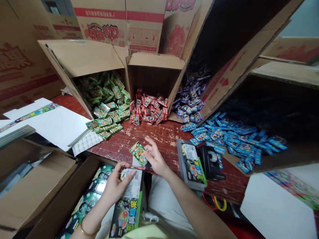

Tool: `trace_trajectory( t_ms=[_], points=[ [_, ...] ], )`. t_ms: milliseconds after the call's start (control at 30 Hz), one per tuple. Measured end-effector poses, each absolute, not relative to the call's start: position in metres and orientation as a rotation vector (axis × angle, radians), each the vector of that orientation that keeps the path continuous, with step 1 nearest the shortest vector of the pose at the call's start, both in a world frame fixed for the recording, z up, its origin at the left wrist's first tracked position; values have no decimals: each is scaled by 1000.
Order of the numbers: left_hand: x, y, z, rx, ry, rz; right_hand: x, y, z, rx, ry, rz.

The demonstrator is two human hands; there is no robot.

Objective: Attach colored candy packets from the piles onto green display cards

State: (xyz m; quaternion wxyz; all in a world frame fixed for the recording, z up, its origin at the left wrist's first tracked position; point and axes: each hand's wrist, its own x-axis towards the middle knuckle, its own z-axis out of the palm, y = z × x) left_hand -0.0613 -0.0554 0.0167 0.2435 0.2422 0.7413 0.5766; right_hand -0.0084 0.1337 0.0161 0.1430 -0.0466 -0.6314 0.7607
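Observation:
My left hand (117, 184) is closed around the upper end of a black candy box (124, 214) with a green edge, a white label and a colour wheel print. Its thumb lies across the label, and the box tilts down toward my lap. A thin red edge (137, 168) shows at the top end of that box. Between the fingers and thumb of my right hand (155, 157) is a small green candy packet (138, 152), just above the box's top. Part of the packet is hidden by the fingers.
Open cartons spill green packets (107, 96), red packets (149, 108), purple packets (190, 103) and blue packets (236, 136) onto the red table (159, 136). A tape dispenser (211, 161) stands beside another black box (193, 162) at right. An open carton (62, 202) holds green printed boxes at lower left.

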Motion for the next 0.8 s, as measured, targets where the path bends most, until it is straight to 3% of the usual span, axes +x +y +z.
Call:
trace_trajectory(
  t_ms=[800],
  points=[
    [-63, -59, 20, 679, 2046, 1492, 5, 129, 29, -198, -1800, 2173]
  ],
)
